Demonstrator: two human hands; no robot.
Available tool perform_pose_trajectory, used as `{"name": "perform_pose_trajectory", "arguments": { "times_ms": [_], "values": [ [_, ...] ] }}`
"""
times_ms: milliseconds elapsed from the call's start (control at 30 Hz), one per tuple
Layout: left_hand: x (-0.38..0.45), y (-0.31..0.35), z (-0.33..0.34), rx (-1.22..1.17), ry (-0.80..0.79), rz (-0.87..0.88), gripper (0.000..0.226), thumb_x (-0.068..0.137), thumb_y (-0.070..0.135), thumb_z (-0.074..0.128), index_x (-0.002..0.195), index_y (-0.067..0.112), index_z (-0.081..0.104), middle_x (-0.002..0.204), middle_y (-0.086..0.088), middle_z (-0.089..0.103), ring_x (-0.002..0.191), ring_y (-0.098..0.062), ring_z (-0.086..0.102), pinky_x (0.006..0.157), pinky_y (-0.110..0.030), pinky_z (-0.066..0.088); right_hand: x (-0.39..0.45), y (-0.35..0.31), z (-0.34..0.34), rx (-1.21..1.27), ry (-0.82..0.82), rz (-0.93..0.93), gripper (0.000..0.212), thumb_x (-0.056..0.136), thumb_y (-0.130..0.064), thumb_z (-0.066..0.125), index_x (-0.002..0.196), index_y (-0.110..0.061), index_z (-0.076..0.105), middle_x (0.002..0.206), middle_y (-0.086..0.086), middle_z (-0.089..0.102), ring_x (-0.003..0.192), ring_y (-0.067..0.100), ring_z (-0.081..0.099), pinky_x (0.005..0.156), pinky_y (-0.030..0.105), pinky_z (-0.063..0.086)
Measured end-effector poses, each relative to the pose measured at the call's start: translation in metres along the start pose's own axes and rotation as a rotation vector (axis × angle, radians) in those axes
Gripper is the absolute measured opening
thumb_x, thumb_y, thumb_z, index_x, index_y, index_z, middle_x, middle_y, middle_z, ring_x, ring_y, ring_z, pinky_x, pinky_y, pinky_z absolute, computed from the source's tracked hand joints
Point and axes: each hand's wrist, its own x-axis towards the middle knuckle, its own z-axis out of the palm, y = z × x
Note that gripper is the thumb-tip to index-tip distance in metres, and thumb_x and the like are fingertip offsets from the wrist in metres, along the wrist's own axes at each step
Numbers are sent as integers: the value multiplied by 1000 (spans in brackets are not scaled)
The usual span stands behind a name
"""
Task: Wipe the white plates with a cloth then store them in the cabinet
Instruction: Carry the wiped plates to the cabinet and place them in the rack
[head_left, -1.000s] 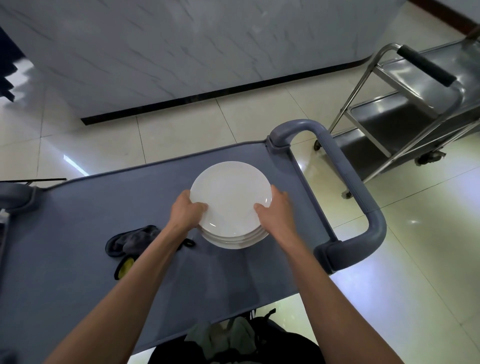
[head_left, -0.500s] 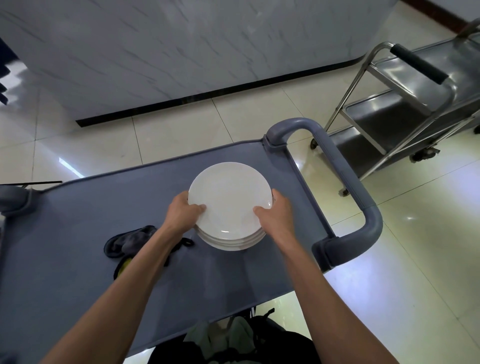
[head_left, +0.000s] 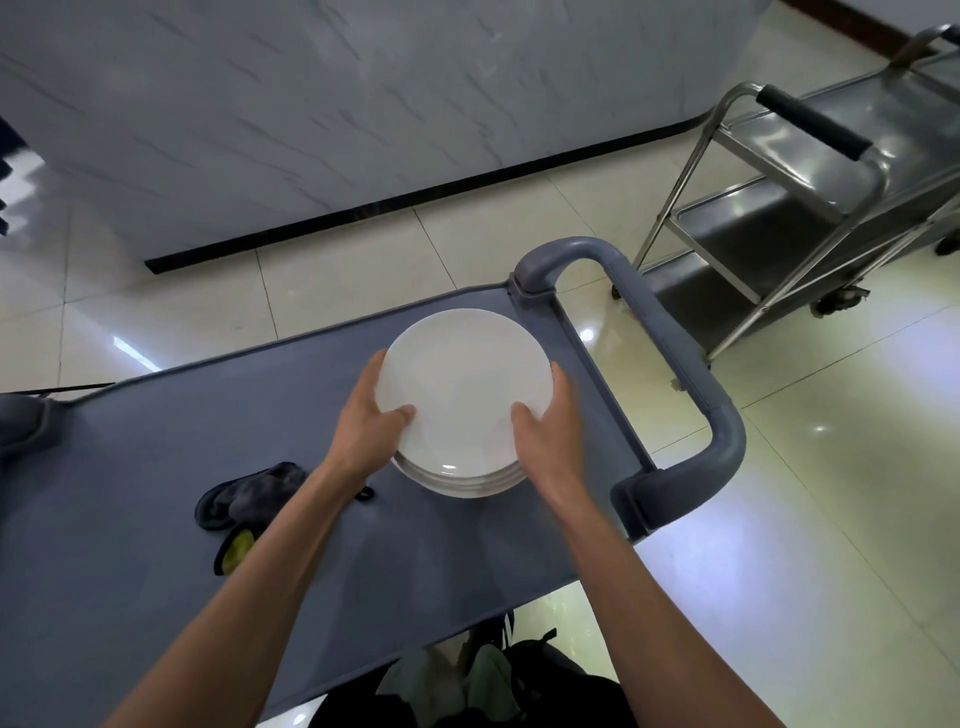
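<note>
Your left hand (head_left: 371, 423) and right hand (head_left: 548, 434) grip the stack of round white plates (head_left: 462, 395) from both sides — thumbs on top — so it stays steady over the grey cart surface (head_left: 156, 467). The dark cloth (head_left: 249, 493) lies nearby.

A grey plastic cart (head_left: 156, 483) stands on glossy cream floor tiles (head_left: 831, 519). A steel trolley (head_left: 810, 208) (black-gripped handle) stands near a marble-patterned wall (head_left: 363, 104).

Plates (head_left: 462, 384) in my hands: glossy white ceramic. Cart (head_left: 130, 467): matt grey plastic. Cloth (head_left: 249, 493): soft dark fabric. Trolley (head_left: 810, 171): shiny steel. Floor (head_left: 857, 467): glossy tile.
</note>
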Motion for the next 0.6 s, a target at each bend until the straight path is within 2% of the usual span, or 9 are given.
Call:
{"name": "perform_pose_trajectory", "arguments": {
  "times_ms": [67,200,267,433,600],
  "values": [
    [1,7,6,16,5,12,66,87,9,60,138,47,43,128,13,58,118,-20,56,96,-45,51,2,2,-7,-11,3,0,64,91,-7,55,149,-23,34,146,0,44,134,21,44,111,45,45],
    [0,19,23,45,-16,51,61,87,10,61,131,49,46,119,15,61,111,-18,58,84,-38,52,3,7,-24,-39,47,-12,72,94,-9,51,156,-26,21,158,-1,29,143,21,34,115,43,39],
    [-2,24,31,72,-22,77,58,86,9,62,129,46,48,116,14,62,108,-18,59,80,-35,51,1,9,-35,-56,76,-23,69,96,-11,51,155,-29,22,156,-2,30,142,22,36,113,45,42],
    [-4,39,54,105,-103,112,63,86,12,66,139,40,47,128,5,60,114,-26,55,93,-50,53,-9,13,-65,-130,212,-6,64,98,-13,52,153,-30,23,153,-2,31,137,23,40,105,39,45],
    [-6,61,81,110,-247,211,62,87,17,68,136,47,47,125,8,60,110,-23,56,81,-40,52,-32,11,-99,-116,396,98,64,100,-13,53,155,-26,24,154,1,33,140,23,38,110,41,41]
  ]
}}
